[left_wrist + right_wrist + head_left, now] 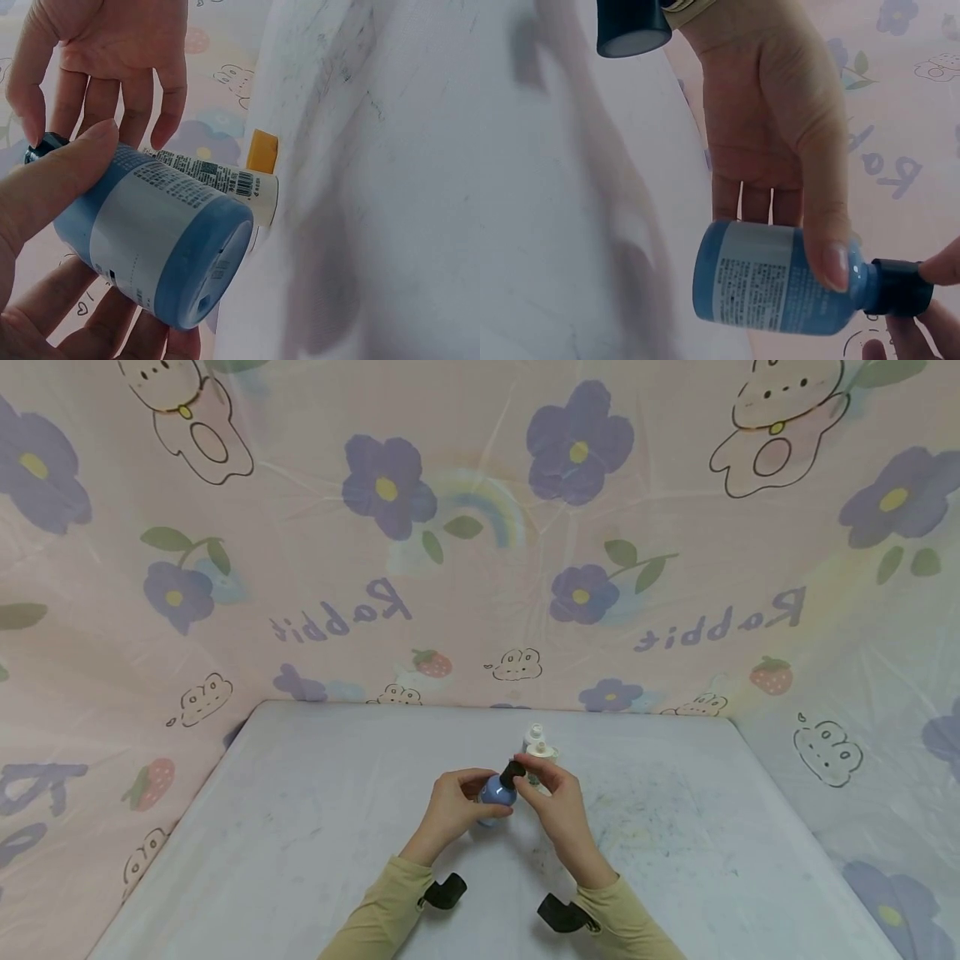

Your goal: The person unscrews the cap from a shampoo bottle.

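Observation:
In the head view my left hand [448, 810] grips a small blue bottle [493, 793] by its body, tilted above the table. Its black cap [512, 773] points up and to the right, pinched between thumb and fingers of my right hand [561, 806]. From the left wrist, the bottle's flat base and the pale printed label [139, 229] show, the thumb lying along its side. The right wrist view has the cap [900, 287] sitting on the bottle's neck, fingertips of the right hand on it.
Just behind the hands stand a white bottle [534, 733] and a cream container [543, 750], partly hidden by the right hand. An orange object [262, 152] is beside the printed cream container in the left wrist view. A patterned curtain [480, 568] borders the white table [315, 827].

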The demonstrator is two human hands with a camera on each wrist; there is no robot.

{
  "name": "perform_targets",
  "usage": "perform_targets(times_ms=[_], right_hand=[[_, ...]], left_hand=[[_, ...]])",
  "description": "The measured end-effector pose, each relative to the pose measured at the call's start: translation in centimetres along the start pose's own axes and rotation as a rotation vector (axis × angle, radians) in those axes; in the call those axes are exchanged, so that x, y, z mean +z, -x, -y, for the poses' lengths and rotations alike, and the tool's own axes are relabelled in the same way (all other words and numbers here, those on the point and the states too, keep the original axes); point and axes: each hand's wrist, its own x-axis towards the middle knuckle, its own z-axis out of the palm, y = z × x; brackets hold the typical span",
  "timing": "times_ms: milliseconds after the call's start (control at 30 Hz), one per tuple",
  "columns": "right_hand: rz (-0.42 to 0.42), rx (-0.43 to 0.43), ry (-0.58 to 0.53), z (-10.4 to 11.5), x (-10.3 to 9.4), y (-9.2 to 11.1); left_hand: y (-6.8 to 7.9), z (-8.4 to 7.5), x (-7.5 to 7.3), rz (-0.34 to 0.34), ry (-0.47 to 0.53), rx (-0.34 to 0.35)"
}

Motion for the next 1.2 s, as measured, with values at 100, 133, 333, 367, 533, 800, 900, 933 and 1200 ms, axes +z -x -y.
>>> perform_targets(times_ms=[100, 133, 333, 367, 533, 800, 900, 933, 1200], right_hand=[[0.017, -0.004, -0.010, 0.8, 0.1, 0.2], [0.020, -0.005, -0.013, 1.2, 0.1, 0.4], [-0.010, 0.002, 0.002, 2.8, 0.7, 0.9], [-0.018, 0.004, 0.005, 2.8, 0.7, 0.9], [-0.057, 0.001, -0.006, 1.5, 0.7, 0.3], [-0.111, -0.007, 0.016, -0.7, 0.7, -0.8], [-0.121, -0.008, 0.027, -0.6, 0.8, -0.8], [-0.122, -0.007, 0.031, -0.6, 0.8, -0.8], [-0.099, -0.001, 0.039, -0.6, 0.7, -0.8]], left_hand=[[0.3, -1.0, -0.2, 0.002, -0.001, -0.003], [0.4, -1.2, -0.3, 0.001, -0.004, -0.005], [0.6, -1.6, -0.4, 0.006, -0.012, -0.011], [0.6, -1.6, -0.4, 0.007, -0.012, -0.014], [0.4, -1.4, -0.3, 0.008, -0.012, -0.023], [-0.6, 1.8, 0.3, 0.003, -0.023, -0.031], [-0.7, 2.0, 0.2, 0.005, -0.025, -0.024], [-0.7, 2.1, 0.2, 0.006, -0.024, -0.021], [-0.7, 2.1, 0.2, 0.010, -0.040, -0.022]])
